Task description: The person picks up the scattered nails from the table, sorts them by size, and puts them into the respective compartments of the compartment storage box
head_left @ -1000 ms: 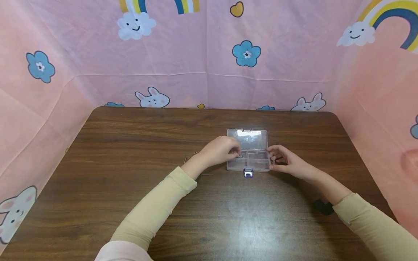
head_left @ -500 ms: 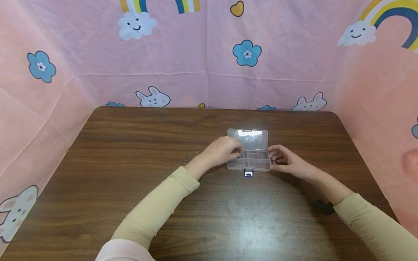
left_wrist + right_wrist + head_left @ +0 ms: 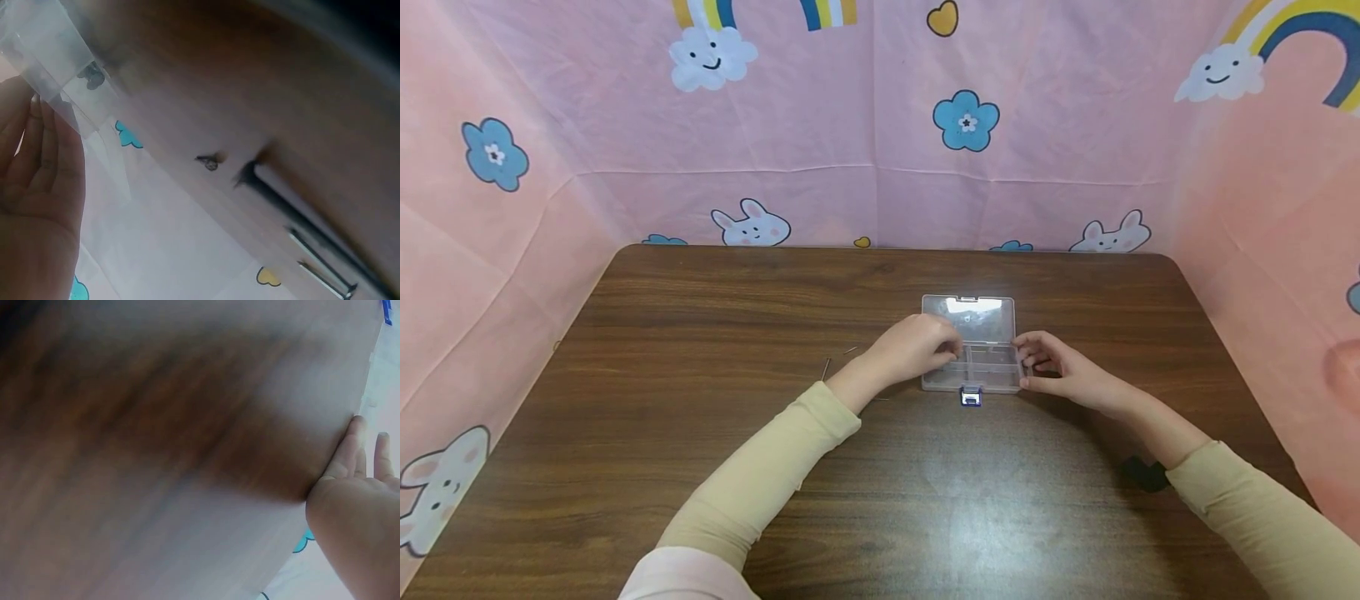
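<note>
One box [image 3: 996,367] lies long axis sideways, latch [image 3: 971,397] nearward, right fingers [image 3: 1035,337] gripping it, left fingers' [image 3: 952,339] hold unclear.

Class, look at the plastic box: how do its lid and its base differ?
The lid is one undivided panel, while the base is split into compartments. The lid is folded back on the far side; the base lies nearer the camera, with a blue-edged latch at its front. Both are clear, and they meet along one edge.
</note>
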Tool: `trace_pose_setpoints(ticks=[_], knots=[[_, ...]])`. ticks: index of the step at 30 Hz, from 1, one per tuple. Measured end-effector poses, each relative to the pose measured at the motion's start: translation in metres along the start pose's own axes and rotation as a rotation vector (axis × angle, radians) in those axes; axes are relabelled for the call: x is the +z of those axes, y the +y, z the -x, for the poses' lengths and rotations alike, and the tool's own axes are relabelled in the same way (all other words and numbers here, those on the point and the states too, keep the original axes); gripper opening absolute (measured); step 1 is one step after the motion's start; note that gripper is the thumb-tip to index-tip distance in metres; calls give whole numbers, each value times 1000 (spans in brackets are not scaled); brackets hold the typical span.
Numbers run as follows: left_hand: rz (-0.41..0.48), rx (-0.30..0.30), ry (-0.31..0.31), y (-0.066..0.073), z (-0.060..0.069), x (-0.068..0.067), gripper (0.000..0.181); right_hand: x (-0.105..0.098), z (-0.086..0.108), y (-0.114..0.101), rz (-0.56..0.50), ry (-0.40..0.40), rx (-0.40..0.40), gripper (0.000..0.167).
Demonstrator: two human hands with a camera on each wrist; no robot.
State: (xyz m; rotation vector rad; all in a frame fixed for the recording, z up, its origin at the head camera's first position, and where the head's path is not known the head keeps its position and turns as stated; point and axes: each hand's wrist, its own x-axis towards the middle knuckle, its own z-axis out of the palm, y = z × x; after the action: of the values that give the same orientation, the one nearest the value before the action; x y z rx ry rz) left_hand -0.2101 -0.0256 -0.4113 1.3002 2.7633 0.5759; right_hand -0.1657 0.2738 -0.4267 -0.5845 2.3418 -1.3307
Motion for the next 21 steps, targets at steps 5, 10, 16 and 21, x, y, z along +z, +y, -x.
trace_pose_setpoints(ticks=[5, 10, 16, 21], knots=[[4, 1, -1, -1, 1, -4, 6, 0, 0, 0, 4, -2, 3, 55], [23, -2, 14, -5, 6, -14, 5, -1, 0, 2, -3, -4, -8, 55], [40, -30, 7, -18, 15, -30, 6, -1, 0, 3, -4, -6, -23, 55], [18, -80, -12, -33, 28, -44, 5, -1, -2, 4, 10, 4, -22, 55]])
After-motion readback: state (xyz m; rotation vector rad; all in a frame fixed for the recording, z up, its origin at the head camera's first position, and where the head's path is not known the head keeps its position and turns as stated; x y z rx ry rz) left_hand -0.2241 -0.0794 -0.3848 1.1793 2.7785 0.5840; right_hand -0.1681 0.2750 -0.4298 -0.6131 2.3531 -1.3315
